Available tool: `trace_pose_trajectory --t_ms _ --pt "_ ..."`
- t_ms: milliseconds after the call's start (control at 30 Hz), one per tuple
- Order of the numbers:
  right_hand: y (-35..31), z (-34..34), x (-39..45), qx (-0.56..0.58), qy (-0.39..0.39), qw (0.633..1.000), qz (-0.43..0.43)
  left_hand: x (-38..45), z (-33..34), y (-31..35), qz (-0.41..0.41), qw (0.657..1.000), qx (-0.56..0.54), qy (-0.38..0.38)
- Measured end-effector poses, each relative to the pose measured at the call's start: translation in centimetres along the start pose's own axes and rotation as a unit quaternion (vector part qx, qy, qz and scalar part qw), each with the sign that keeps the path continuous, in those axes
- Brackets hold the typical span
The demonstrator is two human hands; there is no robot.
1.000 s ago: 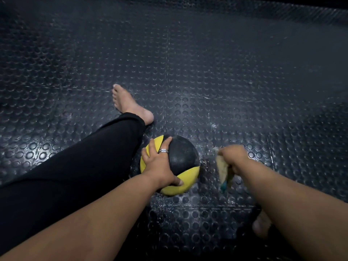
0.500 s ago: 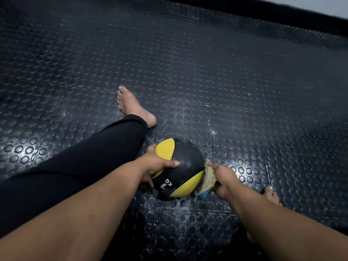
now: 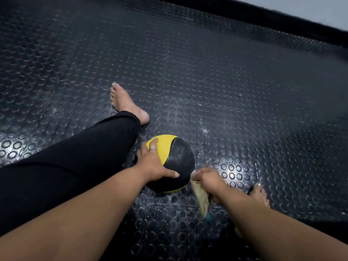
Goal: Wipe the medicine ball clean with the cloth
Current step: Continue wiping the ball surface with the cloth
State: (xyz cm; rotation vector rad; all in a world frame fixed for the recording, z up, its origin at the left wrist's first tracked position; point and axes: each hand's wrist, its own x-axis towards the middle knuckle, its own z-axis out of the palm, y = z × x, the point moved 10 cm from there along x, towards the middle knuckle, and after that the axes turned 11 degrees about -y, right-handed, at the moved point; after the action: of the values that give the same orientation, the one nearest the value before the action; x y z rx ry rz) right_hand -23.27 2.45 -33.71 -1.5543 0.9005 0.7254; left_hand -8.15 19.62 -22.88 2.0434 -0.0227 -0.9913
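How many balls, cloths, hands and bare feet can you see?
Medicine ball: 1
Cloth: 1
Hands: 2, the left hand on the ball and the right hand gripping the cloth
Bare feet: 2, one up ahead, one at the right
Total: 6

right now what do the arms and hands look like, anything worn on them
Both forearms are bare, no sleeves, watch or bracelets showing. The left hand wears a banded ring on one of its fingers. The right hand shows no ring or glove.
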Motion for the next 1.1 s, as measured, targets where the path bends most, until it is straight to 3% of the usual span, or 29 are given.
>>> trace_pose_trajectory --t_ms 67,100,200,333,400,500,667,867,1100 --pt "-0.5 0.4 0.1 -0.069 -0.005 0.998 -0.007 0.4 4.6 -5.0 -0.062 0.98 0.149 -0.115" --pt "-1.1 0.2 0.0 -0.126 0.006 0.992 -0.015 0.7 5.8 -6.5 -0.069 0.971 0.184 -0.132" --pt "-3.7 -1.3 -1.0 -0.29 0.097 0.951 -0.052 1.8 6.8 -5.9 -0.032 0.977 0.182 -0.109" --pt "-7.1 -2.3 -2.7 -0.243 0.207 0.931 -0.177 2.2 7.9 -5.9 -0.043 0.977 0.181 -0.107" --pt "-9.0 -1.0 -3.6 -0.247 0.207 0.91 -0.261 2.5 7.7 -5.9 -0.039 0.975 0.194 -0.104" --pt "-10.4 3.1 -4.1 -0.324 0.143 0.865 -0.355 3.2 6.7 -6.5 -0.034 0.974 0.193 -0.114" --pt "-12.0 3.2 -2.5 -0.344 0.143 0.855 -0.36 3.7 5.7 -7.1 -0.04 0.966 0.219 -0.129" --pt "-12.4 0.8 -1.0 -0.282 0.194 0.906 -0.251 4.8 6.6 -5.5 -0.03 0.967 0.235 -0.097" --pt "-11.3 3.3 -3.5 -0.32 0.148 0.874 -0.335 4.4 7.4 -6.0 -0.052 0.971 0.212 -0.092"
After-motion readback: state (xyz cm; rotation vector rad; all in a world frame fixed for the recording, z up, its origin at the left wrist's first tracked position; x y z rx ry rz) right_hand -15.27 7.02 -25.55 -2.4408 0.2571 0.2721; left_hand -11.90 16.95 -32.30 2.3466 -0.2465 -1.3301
